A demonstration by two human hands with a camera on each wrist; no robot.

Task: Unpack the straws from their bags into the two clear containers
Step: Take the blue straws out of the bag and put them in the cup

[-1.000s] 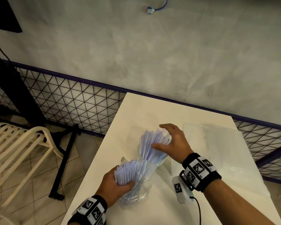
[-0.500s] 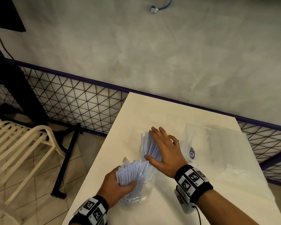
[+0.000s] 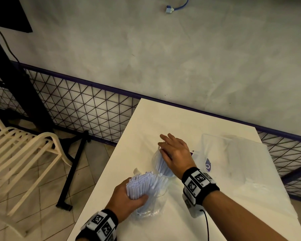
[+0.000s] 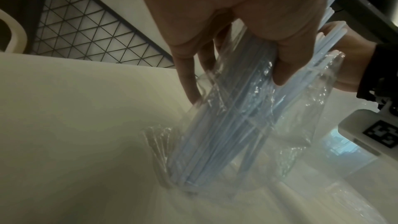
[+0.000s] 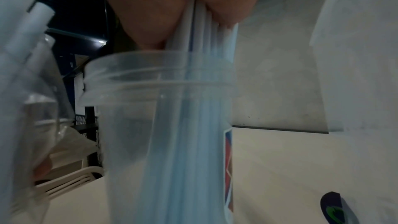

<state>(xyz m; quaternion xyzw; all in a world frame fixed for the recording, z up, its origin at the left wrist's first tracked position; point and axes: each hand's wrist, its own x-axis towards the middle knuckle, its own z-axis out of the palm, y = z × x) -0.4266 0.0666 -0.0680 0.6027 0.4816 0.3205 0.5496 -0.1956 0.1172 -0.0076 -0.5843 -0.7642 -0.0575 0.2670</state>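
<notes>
A: Pressing down with a flat palm, the right hand [image 3: 176,154] lies on top of the straws in the far container [image 5: 163,125]. Its fingers [image 3: 165,138] are straight and a little spread; they do not curl around anything. I think the palm pushes the straw tips level, so that they sit deep inside.

B: And the left hand [image 3: 127,202]?

A: It is closed around the near bundle of straws [image 3: 144,183], thumb at one side and fingers at the other. The left wrist view shows the fingertips [image 4: 282,74] squeezing through thin clear plastic. This bundle stands slanted in the near container [image 3: 153,204], with the tips leaning toward 11 o'clock. In my judgement the hand holds it because the bundle would fan out or tip the light container over.

B: Is the plastic around it a bag?

A: It looks like crinkled film, but I cannot tell if it is the bag or only the container wall.

B: Where do the two containers stand?

A: Both on the white table [image 3: 163,119], near its left edge. The far one is at about 1 o'clock from the near one, just beside it. More clear bags [image 3: 241,159] lie at 3 o'clock from the right hand. A cream chair [image 3: 24,145] stands on the floor, well apart at 9 o'clock.
</notes>
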